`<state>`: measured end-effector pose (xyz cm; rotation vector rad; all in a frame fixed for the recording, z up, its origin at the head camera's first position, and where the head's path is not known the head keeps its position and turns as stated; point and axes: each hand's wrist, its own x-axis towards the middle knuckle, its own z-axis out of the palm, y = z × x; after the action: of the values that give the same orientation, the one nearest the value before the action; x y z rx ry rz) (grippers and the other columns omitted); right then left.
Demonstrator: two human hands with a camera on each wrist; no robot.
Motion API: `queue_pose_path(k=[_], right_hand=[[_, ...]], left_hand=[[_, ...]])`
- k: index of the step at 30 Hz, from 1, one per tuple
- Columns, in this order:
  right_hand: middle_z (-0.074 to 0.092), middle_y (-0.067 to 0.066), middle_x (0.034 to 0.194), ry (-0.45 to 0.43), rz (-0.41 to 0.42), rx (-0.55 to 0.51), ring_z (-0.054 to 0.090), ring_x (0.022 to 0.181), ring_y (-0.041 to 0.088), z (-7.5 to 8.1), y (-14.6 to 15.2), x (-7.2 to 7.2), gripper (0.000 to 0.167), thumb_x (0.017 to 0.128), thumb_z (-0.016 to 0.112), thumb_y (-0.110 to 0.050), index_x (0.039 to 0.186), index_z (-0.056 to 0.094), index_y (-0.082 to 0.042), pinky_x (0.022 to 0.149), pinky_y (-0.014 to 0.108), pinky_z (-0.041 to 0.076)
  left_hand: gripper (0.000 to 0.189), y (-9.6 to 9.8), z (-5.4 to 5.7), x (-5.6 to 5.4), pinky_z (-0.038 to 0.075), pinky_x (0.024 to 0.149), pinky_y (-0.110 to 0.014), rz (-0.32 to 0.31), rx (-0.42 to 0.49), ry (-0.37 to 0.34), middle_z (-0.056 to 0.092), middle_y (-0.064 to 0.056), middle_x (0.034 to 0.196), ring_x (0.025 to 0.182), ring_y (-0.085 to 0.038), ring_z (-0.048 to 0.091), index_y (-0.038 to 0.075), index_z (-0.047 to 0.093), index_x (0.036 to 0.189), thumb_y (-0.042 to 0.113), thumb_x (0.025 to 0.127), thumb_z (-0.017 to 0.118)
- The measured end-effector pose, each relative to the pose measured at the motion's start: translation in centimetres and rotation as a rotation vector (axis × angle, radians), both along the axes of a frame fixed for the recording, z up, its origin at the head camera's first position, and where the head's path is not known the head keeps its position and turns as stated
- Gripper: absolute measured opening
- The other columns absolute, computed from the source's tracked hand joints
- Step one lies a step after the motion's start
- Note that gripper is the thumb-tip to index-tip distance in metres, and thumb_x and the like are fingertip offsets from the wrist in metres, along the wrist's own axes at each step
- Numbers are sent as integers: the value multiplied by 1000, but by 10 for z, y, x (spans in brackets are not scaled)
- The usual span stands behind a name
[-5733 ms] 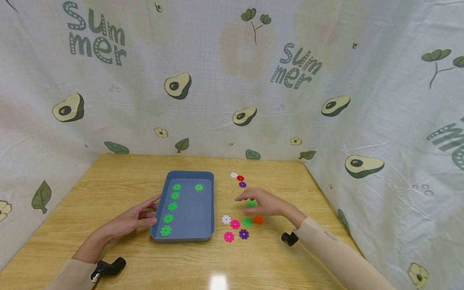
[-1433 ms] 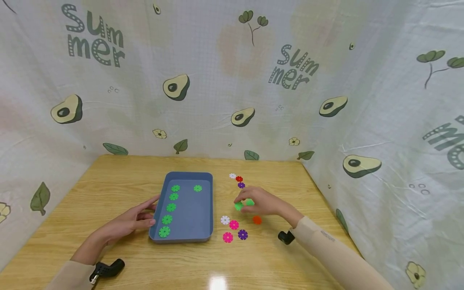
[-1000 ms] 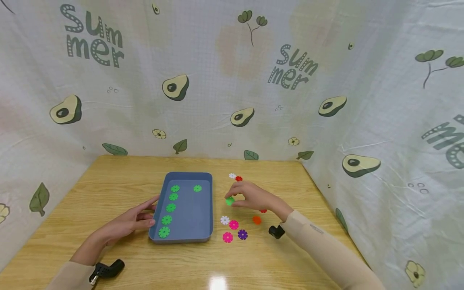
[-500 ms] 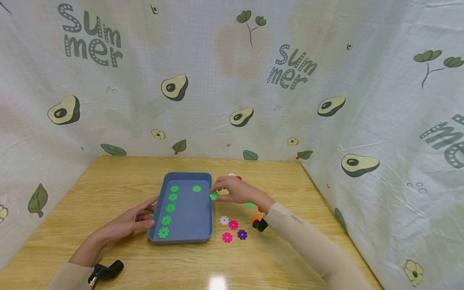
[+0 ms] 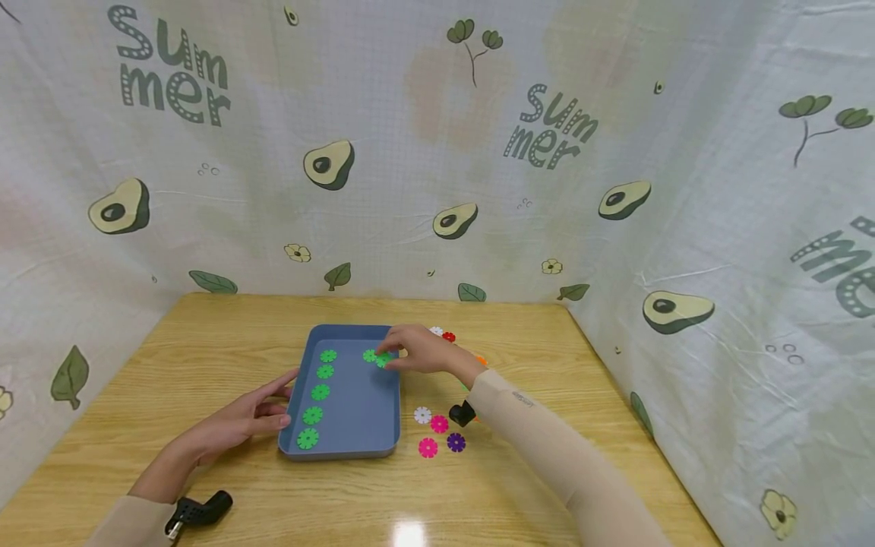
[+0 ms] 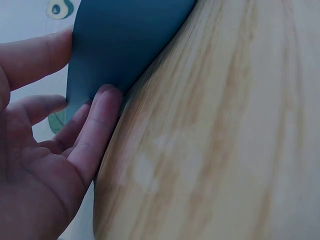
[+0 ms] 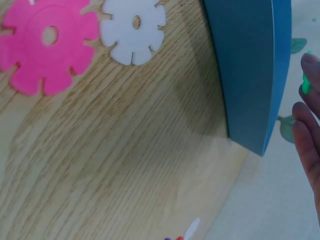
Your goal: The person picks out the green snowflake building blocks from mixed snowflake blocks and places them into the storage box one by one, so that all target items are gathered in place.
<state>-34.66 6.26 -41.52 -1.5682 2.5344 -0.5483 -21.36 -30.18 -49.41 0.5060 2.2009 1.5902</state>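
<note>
A shallow blue tray (image 5: 352, 454) lies on the wooden table, with several green notched building discs along its left side and one green disc (image 5: 369, 355) toward its back right. Thumb and fingertips of my left hand (image 5: 232, 425) touch the outside of the tray's left wall; the left wrist view has these fingers (image 6: 97, 125) against the wall. My right hand (image 5: 420, 351) reaches over the right rim and pinches a green snowflake disc (image 5: 384, 361) between thumb and fingers, right beside the back-right disc. In the right wrist view that disc (image 7: 306, 82) shows only edge-on.
Right of the tray lie a white disc (image 5: 422, 415), two pink discs (image 5: 428, 447) and a purple disc (image 5: 456, 442). Behind the right hand are another white disc (image 5: 436, 331) and a red disc (image 5: 448, 336). The right forearm partly covers orange and green discs. A printed curtain (image 5: 383, 266) hangs behind the table.
The right hand has picked up a green disc from the table's right side and carried it left, over the rim into the tray's back right. The left hand has stayed at the tray.
</note>
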Motion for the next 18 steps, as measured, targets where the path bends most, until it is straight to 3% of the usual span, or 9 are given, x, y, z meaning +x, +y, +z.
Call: queue_pose_path(k=[9, 18], right_hand=[[73, 6, 116, -15, -34, 47, 69, 108, 29, -13, -14, -6, 30, 99, 78, -16, 128, 78, -7, 96, 38, 57], [74, 3, 119, -35, -38, 71, 70, 108, 17, -24, -22, -12, 27, 100, 78, -19, 125, 79, -10, 97, 30, 56]], left_hand=[[83, 0, 0, 0, 50, 95, -23, 0, 5, -2, 32, -30, 155, 133, -40, 50, 13, 9, 173, 18, 109, 63], [83, 1, 1, 1, 50, 95, -22, 1, 4, 1, 31, -30, 155, 133, -41, 50, 13, 9, 173, 19, 109, 63]])
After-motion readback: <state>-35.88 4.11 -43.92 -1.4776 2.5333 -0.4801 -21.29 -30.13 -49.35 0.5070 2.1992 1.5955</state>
